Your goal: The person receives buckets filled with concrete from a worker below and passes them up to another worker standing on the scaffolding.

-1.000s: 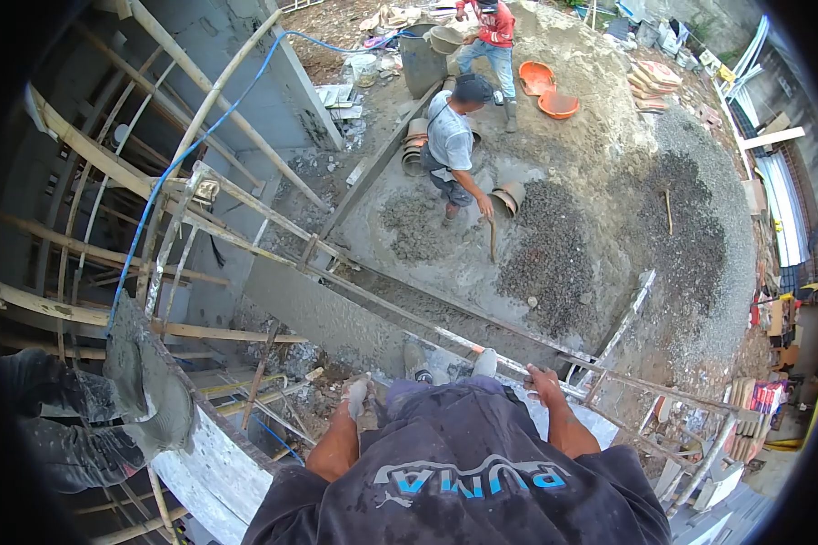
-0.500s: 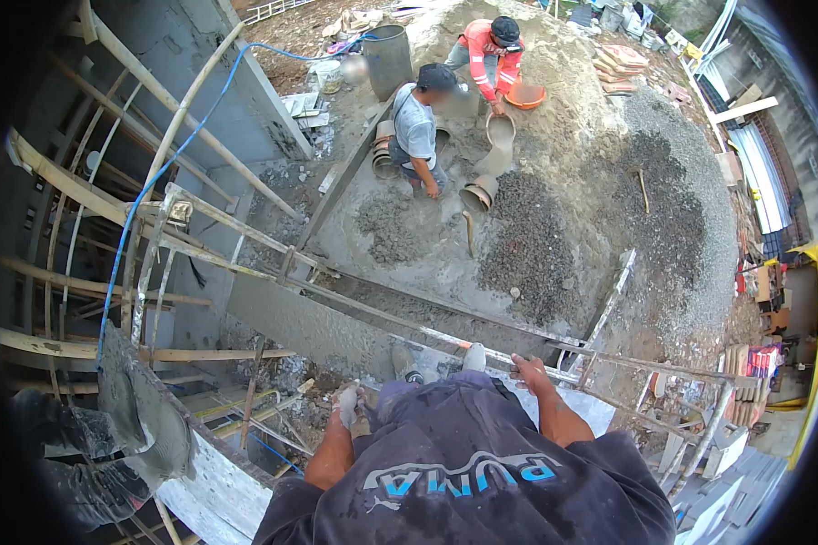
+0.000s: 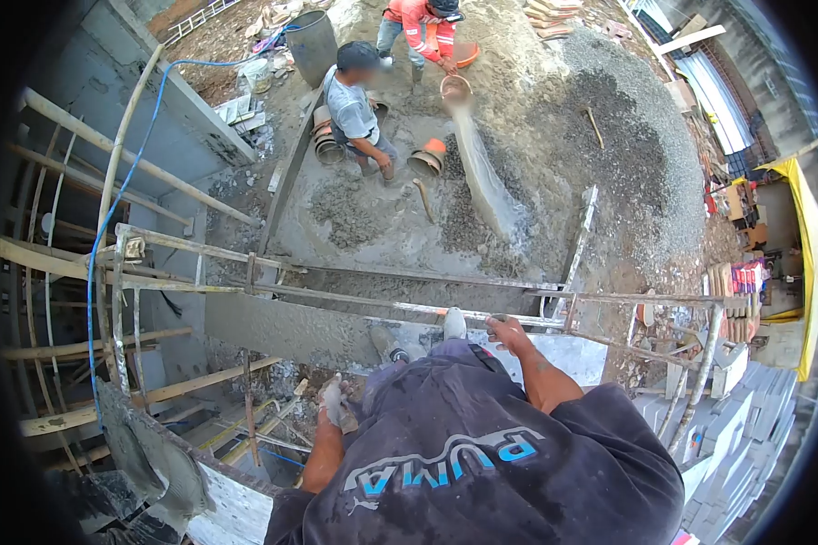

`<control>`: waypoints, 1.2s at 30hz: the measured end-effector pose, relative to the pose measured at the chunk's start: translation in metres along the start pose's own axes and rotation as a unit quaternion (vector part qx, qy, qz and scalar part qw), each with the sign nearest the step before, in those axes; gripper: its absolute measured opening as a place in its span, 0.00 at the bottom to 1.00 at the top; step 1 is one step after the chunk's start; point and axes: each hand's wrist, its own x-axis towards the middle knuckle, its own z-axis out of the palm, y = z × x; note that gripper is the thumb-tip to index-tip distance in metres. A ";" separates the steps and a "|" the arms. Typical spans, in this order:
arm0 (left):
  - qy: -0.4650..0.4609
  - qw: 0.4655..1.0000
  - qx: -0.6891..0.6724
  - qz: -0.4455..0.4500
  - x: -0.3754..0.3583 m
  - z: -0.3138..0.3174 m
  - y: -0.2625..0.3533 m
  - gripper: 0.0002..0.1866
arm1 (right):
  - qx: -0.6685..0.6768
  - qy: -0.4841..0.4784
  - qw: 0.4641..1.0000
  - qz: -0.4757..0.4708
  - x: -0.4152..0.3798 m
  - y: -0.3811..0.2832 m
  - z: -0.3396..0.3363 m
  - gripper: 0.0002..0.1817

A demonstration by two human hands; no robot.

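Note:
My left hand (image 3: pixel 331 405) is low beside my dark shirt (image 3: pixel 445 463), smeared with grey; its fingers are too unclear to tell whether they hold anything. My right hand (image 3: pixel 507 333) is out in front of me, just beyond the pale wall top (image 3: pixel 563 352) and close to a whitish rail (image 3: pixel 482 315). Its fingers are apart and nothing shows in them. My feet (image 3: pixel 454 324) stand on the wet grey ledge (image 3: pixel 273 329).
Below, a co-worker in red (image 3: pixel 418 29) tips a bucket (image 3: pixel 455 88), pouring grey liquid over gravel. Another in grey (image 3: pixel 350 109) stands by stacked buckets (image 3: pixel 427 158). Poles (image 3: pixel 145 182) and a blue hose (image 3: pixel 94 272) are at left. A cement-covered board (image 3: pixel 154 454) is at lower left.
The view has shifted and turned, so the ground scene sits higher and further left. The co-worker's pour has grown into a long stream across the gravel. My right hand has moved slightly left in view.

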 end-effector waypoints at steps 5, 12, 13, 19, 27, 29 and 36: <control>0.040 0.999 -0.023 0.005 -0.014 0.005 0.005 0.09 | 0.018 -0.009 1.000 0.014 0.006 0.013 0.001 0.30; 0.007 1.000 0.002 0.019 0.008 -0.010 0.001 0.13 | 0.023 -0.016 0.999 0.017 0.002 0.016 -0.002 0.31; -0.001 1.000 -0.003 0.010 0.011 -0.010 0.003 0.13 | 0.022 -0.019 0.999 0.020 0.003 0.017 -0.003 0.31; 0.029 0.998 0.039 0.038 -0.010 0.006 0.011 0.17 | 0.041 -0.014 0.999 0.012 0.009 0.018 -0.004 0.30; 0.035 0.997 0.058 0.033 -0.027 0.015 0.017 0.16 | 0.010 -0.009 1.000 -0.003 0.008 0.012 -0.009 0.27; 0.027 0.998 0.052 0.032 -0.027 0.016 0.018 0.15 | 0.002 -0.015 1.000 -0.003 0.010 0.011 -0.011 0.27; 0.058 0.998 0.004 0.017 -0.027 0.021 0.013 0.11 | 0.010 -0.016 1.000 0.007 0.003 -0.001 -0.012 0.28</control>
